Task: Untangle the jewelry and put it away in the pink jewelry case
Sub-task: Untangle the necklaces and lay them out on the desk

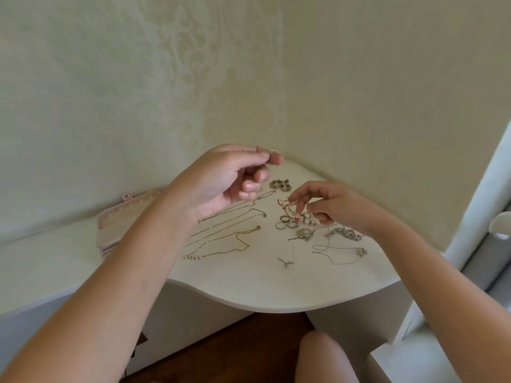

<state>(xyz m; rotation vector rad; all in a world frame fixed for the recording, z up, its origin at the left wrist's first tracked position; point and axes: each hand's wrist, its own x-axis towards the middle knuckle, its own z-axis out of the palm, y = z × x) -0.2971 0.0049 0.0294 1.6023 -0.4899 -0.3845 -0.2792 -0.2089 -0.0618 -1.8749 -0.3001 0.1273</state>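
White tabletop [249, 286], scattered silver and gold jewelry [302, 233]

White table [249, 286] with a wavy front edge across mid frame. Pale patterned wallpaper wall [193, 64] fills the top, meeting in a corner. Dark wood floor [235, 349] bottom centre. White window frame [475, 203] at right edge, handle [500, 225] on it.

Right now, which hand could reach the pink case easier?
Probably the left hand, pinching a silver piece: the pink case lies beside its forearm. The right hand is farther off, pinching the pearl tangle.
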